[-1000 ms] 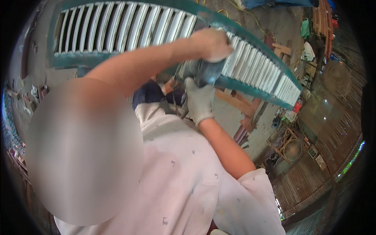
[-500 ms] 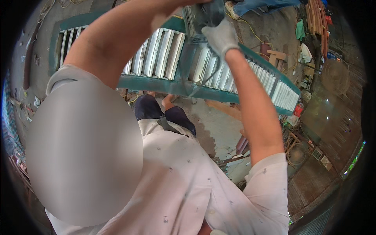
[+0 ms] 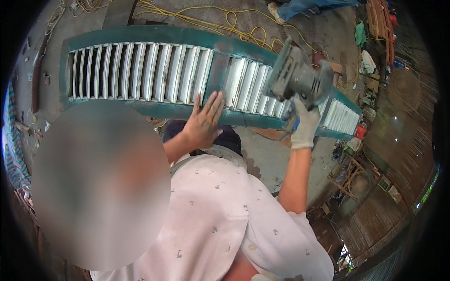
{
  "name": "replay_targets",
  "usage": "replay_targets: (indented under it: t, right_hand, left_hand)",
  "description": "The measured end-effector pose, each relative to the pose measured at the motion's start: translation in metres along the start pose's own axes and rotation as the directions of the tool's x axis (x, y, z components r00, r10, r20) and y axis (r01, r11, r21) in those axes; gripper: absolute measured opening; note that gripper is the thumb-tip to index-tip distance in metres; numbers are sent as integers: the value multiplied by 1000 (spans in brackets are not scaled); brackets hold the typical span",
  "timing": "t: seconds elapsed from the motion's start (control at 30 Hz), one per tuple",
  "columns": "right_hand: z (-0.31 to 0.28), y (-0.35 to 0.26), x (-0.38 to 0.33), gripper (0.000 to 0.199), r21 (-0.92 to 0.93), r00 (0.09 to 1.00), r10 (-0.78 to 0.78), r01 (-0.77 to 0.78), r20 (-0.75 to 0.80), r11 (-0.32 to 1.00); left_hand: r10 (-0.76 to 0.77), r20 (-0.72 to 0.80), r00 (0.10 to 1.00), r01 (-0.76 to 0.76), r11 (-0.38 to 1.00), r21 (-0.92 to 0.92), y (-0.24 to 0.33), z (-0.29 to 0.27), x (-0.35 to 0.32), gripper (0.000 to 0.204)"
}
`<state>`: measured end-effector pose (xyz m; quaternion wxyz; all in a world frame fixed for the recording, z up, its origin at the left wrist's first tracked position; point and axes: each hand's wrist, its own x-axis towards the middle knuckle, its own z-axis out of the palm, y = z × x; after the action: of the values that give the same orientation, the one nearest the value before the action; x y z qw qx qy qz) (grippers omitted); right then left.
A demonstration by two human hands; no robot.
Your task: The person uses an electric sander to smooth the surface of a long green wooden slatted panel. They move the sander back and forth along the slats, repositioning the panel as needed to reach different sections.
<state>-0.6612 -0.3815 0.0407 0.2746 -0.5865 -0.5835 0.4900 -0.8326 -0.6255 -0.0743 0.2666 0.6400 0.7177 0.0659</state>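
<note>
A long louvred shutter (image 3: 145, 108) with a green frame and white slats lies across the view in front of me. My left hand (image 3: 204, 121) is bare, its fingers stretched out and spread over the green crossbar between the slat panels. It holds nothing, and the fingertips appear to rest on the frame. In a whitish glove with blue on it, my right hand (image 3: 303, 125) is closed round the handle of a dusty dark power sander (image 3: 300, 77). The sander is tilted up over the right slat panel, its flat pad facing left, and hides part of the slats.
Yellow cable (image 3: 234, 29) lies in loops on the floor beyond the shutter. Another person's jeans-clad leg (image 3: 309, 5) and shoe show at the far edge. Wooden strips (image 3: 378, 28) are stacked at the far right, with clutter and a wooden frame (image 3: 351, 171) nearer.
The sander has come back toward me and right, now in my right hand alone. My left hand has drawn back from beside it and come down, fingers spread, over the crossbar.
</note>
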Motion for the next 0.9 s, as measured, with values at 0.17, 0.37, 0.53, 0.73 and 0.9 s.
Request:
replay_targets:
  t: [0.17,0.37,0.53,0.73,0.9]
  right_hand:
    - [-47,15,14,41,-101,999,-12,17,49,995]
    - [-47,0,82,56,-351,907,-212,345,364,870]
    - [-18,-15,147,82,-486,676,-265,700,687,524]
    - [45,-63,168,83,-456,474,-41,865,880,211]
    - [118,-77,156,73,-398,400,9,909,916,124]
  left_hand:
    - [-65,-61,996,64,998,-20,19,34,-14,98]
    - [-148,15,989,149,989,-11,41,27,-18,95]
    - [-172,-36,984,172,985,-7,58,25,-24,77]
    - [-560,-476,678,355,817,-454,28,19,-53,40]
    - [-730,-683,16,496,599,-629,-86,11,-87,43]
